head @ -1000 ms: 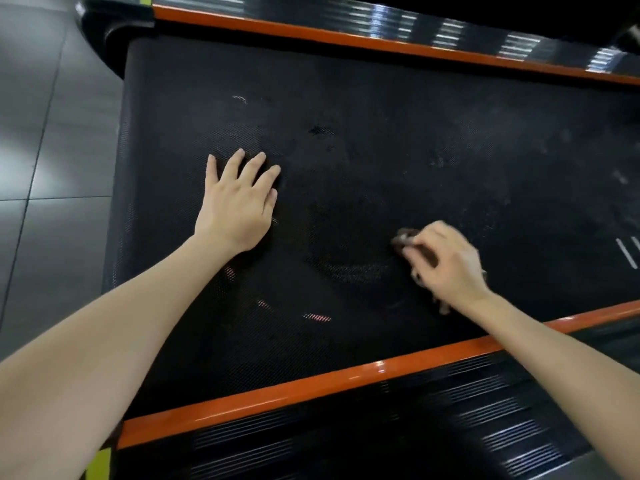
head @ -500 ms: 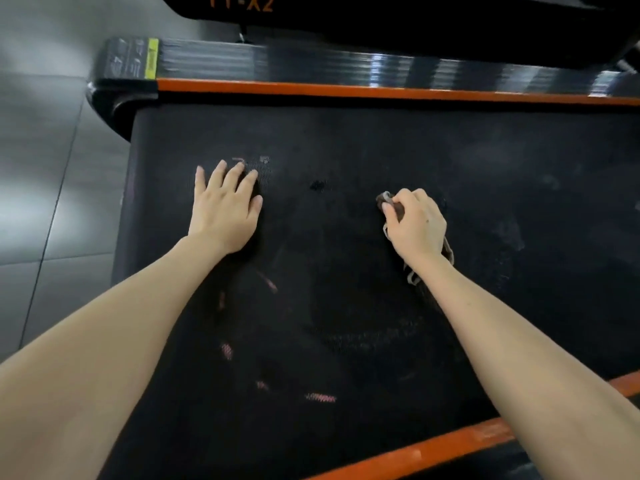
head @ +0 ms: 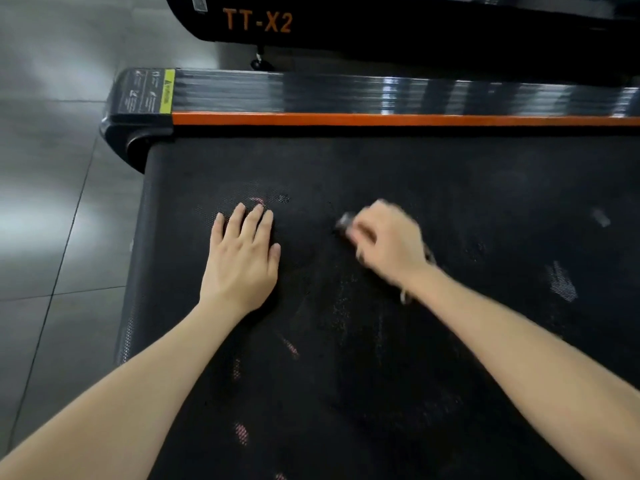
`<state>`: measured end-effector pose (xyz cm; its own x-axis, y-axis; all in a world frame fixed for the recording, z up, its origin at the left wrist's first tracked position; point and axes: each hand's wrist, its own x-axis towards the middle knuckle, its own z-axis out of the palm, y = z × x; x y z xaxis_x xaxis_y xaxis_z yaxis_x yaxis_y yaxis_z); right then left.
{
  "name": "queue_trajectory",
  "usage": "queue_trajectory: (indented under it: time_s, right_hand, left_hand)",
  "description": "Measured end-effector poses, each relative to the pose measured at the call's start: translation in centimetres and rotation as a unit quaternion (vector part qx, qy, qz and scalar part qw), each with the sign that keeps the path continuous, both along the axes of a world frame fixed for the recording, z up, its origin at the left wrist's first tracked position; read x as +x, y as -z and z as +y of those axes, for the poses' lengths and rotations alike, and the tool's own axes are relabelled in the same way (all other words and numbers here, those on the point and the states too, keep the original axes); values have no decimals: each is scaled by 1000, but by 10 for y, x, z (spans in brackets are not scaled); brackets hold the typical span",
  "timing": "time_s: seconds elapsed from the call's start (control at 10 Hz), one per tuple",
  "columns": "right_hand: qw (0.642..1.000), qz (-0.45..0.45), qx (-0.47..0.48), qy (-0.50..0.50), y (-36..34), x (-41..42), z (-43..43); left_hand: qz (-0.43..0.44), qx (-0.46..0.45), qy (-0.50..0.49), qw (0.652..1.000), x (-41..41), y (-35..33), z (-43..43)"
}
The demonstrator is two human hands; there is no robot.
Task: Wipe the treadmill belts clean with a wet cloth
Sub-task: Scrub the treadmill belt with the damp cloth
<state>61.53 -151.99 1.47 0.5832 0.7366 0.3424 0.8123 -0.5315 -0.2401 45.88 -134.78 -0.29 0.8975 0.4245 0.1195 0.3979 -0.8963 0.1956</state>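
Head camera looks down on the black treadmill belt point(head: 485, 202), a fine dotted mesh with faint reddish and pale smudges. A dark cloth point(head: 346, 225) (blurred, seemingly bunched) sits near the belt's middle, gripped in the curled fingers of the right hand point(head: 391, 240). The left hand point(head: 242, 261) rests flat beside it, fingers straight and close together. An orange strip point(head: 381, 119) and a glossy ribbed rail point(head: 346, 93) edge the belt. Beyond are grey floor tiles point(head: 52, 202) and another treadmill point(head: 415, 26) marked TT-X2.

Left hand point(head: 239, 261) lies flat on belt point(head: 485, 209), left of cloth-gripping right hand point(head: 391, 244).
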Motion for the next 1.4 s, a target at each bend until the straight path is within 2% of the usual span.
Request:
queue_trajectory:
  time_s: [0.1, 0.2, 0.3, 0.4, 0.5, 0.6, 0.7, 0.8, 0.9, 1.0, 1.1, 1.2, 1.3, 1.4]
  right_hand:
    - [982, 36, 1, 187, 1, 58, 39]
    - [989, 37, 13, 139, 5, 17, 44]
    - [995, 61, 21, -82, 7, -63, 8]
    - [977, 48, -4, -209, 4, -52, -6]
    - [999, -12, 14, -33, 5, 22, 34]
    - [981, 25, 7, 194, 4, 83, 77]
    - [981, 33, 7, 189, 0, 67, 92]
    - [999, 39, 17, -18, 8, 4, 68]
    - [993, 30, 18, -112, 9, 0, 51]
    - [999, 5, 19, 31, 6, 55, 76]
    - [986, 28, 10, 164, 2, 103, 116]
    - [988, 31, 1, 149, -1, 91, 155]
    - [999, 27, 9, 14, 4, 55, 161]
    - [999, 22, -11, -36, 6, 62, 144]
  left_hand:
    - [-5, 6, -1, 1000, 0, 1, 0]
    - [-6, 2, 4, 1000, 1, 2, 1]
    - [-7, 1, 4, 1000, 2, 2, 2]
    - [-3, 2, 0, 1000, 1, 3, 2]
    - [-5, 9, 1, 1000, 2, 3, 1]
    - [-9, 11, -2, 1000, 1, 4, 1]
    - [-13, 14, 2, 1000, 2, 4, 2]
    - [-6, 19, -2, 1000, 2, 4, 2]
    - [-1, 17, -3, 1000, 1, 5, 2]
    - [-7, 16, -1, 1000, 0, 6, 3]
    - [-17, 14, -2, 1000, 1, 6, 2]
    - [-17, 12, -3, 1000, 2, 6, 2]
    - [-13, 12, -7, 1000, 2, 4, 2]
    - [-15, 9, -5, 1000, 1, 4, 2]
